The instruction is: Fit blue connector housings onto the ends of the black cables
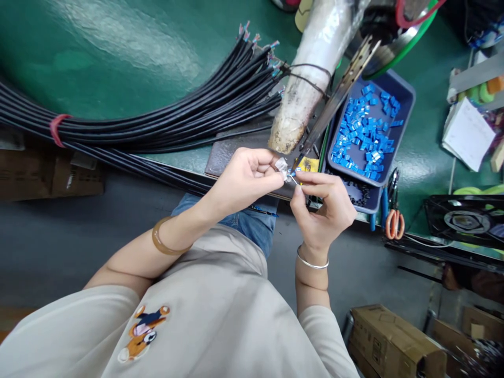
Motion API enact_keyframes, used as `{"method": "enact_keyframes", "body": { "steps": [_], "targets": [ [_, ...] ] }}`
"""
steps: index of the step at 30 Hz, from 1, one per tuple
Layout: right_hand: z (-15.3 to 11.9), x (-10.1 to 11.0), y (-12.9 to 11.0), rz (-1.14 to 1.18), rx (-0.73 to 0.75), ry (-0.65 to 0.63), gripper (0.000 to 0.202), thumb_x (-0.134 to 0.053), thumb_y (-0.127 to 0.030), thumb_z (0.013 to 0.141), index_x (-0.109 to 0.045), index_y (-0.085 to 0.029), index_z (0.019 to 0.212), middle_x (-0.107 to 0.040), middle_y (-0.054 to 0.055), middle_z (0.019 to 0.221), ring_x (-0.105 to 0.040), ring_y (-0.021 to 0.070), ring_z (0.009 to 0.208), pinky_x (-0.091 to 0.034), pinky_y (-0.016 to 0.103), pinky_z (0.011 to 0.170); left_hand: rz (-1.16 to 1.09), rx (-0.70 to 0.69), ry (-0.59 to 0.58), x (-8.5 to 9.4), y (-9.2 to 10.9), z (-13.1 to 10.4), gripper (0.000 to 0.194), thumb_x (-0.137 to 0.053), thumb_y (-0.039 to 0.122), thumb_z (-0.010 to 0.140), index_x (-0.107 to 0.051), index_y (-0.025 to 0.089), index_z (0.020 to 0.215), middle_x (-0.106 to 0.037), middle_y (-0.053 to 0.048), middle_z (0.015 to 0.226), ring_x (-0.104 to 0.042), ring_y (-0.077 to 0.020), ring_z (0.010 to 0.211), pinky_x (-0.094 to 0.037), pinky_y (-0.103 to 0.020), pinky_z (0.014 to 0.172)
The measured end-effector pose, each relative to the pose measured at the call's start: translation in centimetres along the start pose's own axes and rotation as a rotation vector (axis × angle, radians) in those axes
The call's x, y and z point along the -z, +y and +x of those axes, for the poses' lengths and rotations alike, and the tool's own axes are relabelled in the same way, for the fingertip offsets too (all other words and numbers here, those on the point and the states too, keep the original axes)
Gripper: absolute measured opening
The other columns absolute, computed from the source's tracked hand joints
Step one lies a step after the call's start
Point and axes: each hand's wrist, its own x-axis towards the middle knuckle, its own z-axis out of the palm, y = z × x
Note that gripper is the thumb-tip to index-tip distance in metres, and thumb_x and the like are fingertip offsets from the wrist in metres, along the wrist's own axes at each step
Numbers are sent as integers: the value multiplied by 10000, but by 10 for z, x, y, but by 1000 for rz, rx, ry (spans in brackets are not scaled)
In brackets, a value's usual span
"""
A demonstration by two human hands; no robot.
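Note:
My left hand (252,176) is closed on a small whitish translucent piece (281,166) at the middle of the view. Just right of it, my right hand (323,207) pinches a thin light-coloured wire (293,179) between thumb and index finger. The two hands nearly meet, and a tiny blue part shows between their fingertips. Above them hangs the lower end of a plastic-wrapped tube (287,131), with a metal bar (334,102) slanting down beside it. A yellow label (308,165) lies just behind the right fingertips.
A thick bundle of black cables (157,128) with a red tie (58,130) crosses the left of the green table (129,52). To the right are a bin (407,105) of blue connectors, orange-handled scissors (394,224) and a black fan (466,219). Cardboard boxes (394,336) stand below.

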Motion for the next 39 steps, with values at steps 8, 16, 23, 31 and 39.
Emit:
{"method": "enact_keyframes", "body": {
  "steps": [8, 16, 23, 31, 39],
  "targets": [
    [-1, 0, 1, 7, 9, -17, 183, -678, -69, 779, -576, -220, 802, -741, 4, 921, -715, 163, 847, -598, 338, 737, 0, 5, 7, 1, 0, 0, 89, -625, 64, 667, -619, 133, 612, -458, 30, 552, -368, -41, 521, -276, -171, 467],
    [1, 1, 0, -12, 0, -5, 174, -663, -93, 799, -565, -236, 809, -740, -1, 938, -712, 159, 851, -594, 326, 736, 3, -11, 18, 0, 3, 1, 91, -615, 73, 662, -604, 135, 598, -440, 38, 537, -355, -39, 512, -272, -168, 463],
    [-2, 0, 3, 15, 43, -41, 173, -649, -83, 798, -552, -225, 806, -738, 2, 940, -714, 155, 843, -587, 320, 736, 20, 18, -23, 3, -2, 0, 65, -623, 93, 685, -617, 133, 634, -440, 45, 537, -332, -32, 494, -238, -177, 456],
    [0, 2, 0, -21, -5, -28, 161, -662, -81, 809, -593, -225, 819, -734, -12, 917, -712, 156, 840, -598, 336, 748, 18, 4, -20, 0, -1, 0, 78, -621, 96, 696, -596, 144, 639, -427, 37, 556, -337, -46, 516, -249, -192, 472],
    [2, 2, -3, -21, -25, -11, 169, -680, -75, 796, -614, -229, 815, -738, 2, 920, -706, 151, 839, -603, 317, 754, 35, -6, -35, 1, 1, -2, 114, -596, 104, 739, -559, 153, 643, -379, 41, 569, -294, -55, 543, -223, -227, 503]
  ]
}}
